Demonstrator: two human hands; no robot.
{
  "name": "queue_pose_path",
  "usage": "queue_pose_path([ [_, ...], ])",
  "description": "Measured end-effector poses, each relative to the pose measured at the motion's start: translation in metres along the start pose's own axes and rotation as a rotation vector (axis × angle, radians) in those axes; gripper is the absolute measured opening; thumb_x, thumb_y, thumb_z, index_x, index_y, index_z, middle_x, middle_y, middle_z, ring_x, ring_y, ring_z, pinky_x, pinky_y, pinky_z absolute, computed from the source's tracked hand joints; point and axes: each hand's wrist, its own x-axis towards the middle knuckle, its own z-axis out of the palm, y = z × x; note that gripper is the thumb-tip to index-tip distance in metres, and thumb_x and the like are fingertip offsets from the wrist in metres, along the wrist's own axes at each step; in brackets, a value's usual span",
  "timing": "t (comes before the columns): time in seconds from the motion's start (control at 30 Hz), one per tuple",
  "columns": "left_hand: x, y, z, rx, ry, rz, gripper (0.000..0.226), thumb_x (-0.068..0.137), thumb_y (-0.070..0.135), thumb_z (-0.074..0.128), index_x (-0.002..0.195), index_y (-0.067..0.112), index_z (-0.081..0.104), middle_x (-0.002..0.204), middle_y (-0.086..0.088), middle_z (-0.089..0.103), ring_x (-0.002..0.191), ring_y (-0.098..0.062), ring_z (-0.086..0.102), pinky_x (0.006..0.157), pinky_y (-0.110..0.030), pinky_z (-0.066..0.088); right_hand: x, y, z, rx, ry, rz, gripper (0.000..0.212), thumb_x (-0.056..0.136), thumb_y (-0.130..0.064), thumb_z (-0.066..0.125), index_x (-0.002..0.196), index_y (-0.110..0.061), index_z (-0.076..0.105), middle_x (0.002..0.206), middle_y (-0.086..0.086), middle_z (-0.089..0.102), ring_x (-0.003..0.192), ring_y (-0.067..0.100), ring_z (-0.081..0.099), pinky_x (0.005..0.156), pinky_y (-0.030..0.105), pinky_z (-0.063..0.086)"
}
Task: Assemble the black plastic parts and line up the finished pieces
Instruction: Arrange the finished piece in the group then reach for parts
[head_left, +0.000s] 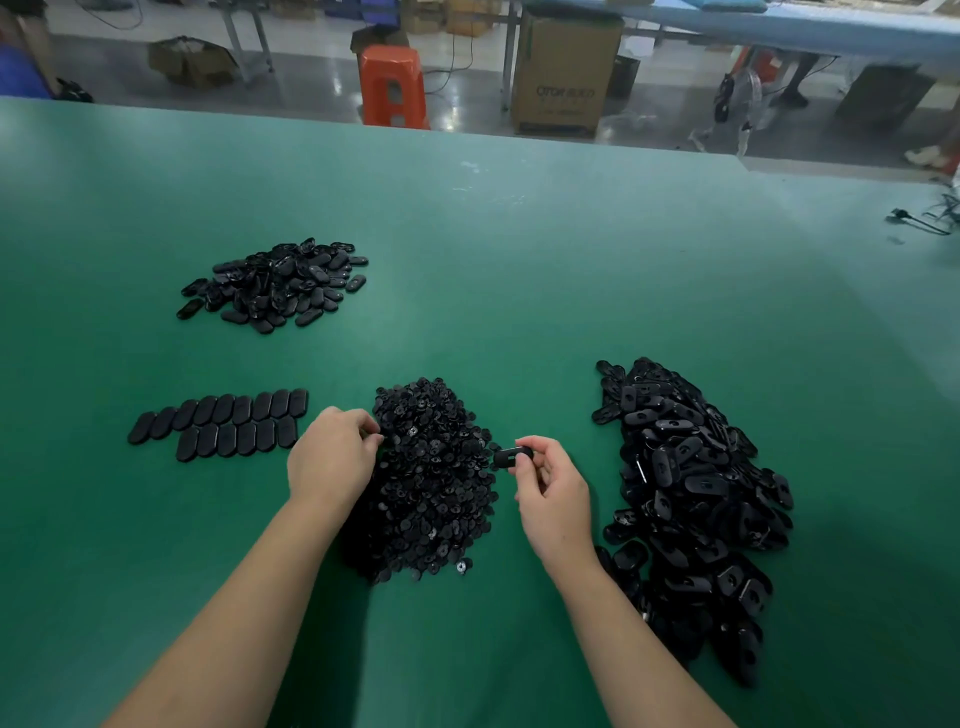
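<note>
A heap of small round black parts (431, 483) lies in the middle of the green table (519, 260). My left hand (332, 457) reaches into its left edge, fingertips curled among the small parts; whether it holds one is hidden. My right hand (550, 483) pinches one black oval shell (511, 457) just right of that heap. A big pile of oval shells (691, 504) spreads along the right. Two rows of finished oval pieces (223, 423) are lined up flat at the left.
Another loose pile of black oval pieces (275, 283) sits farther back on the left. A cable (919, 221) lies at the table's far right edge. Beyond the table stand an orange stool (392, 85) and a cardboard box (563, 73).
</note>
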Motion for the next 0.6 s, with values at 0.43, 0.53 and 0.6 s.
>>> queue_pose_path([
  [0.43, -0.019, 0.037, -0.015, -0.957, -0.201, 0.063, 0.006, 0.089, 0.009, 0.074, 0.086, 0.012, 0.070, 0.071, -0.003, 0.071, 0.061, -0.015, 0.066, 0.061, -0.022, 0.055, 0.000, 0.000, -0.002, 0.026, 0.016, 0.005, 0.019, 0.102, -0.019, 0.058, 0.101, -0.037, 0.062, 0.087, -0.006, 0.071, 0.068, 0.011, 0.063, 0.065, 0.040, 0.058],
  [0.53, -0.030, 0.056, -0.009, -1.108, -0.281, 0.069, 0.006, 0.087, 0.001, 0.075, 0.089, 0.006, 0.071, 0.071, -0.007, 0.067, 0.061, -0.016, 0.062, 0.063, -0.026, 0.057, 0.000, 0.000, -0.002, 0.037, 0.020, 0.005, 0.017, 0.101, -0.019, 0.058, 0.101, -0.035, 0.063, 0.087, -0.004, 0.071, 0.067, 0.015, 0.063, 0.065, 0.043, 0.057],
  [0.6, -0.035, 0.065, -0.005, -1.126, -0.301, 0.071, 0.010, 0.086, -0.003, 0.074, 0.089, 0.005, 0.070, 0.069, -0.005, 0.065, 0.059, -0.016, 0.059, 0.060, -0.024, 0.054, 0.000, 0.001, -0.001, 0.044, 0.022, 0.004, 0.017, 0.101, -0.020, 0.058, 0.101, -0.036, 0.063, 0.086, -0.003, 0.071, 0.069, 0.022, 0.065, 0.065, 0.046, 0.057],
])
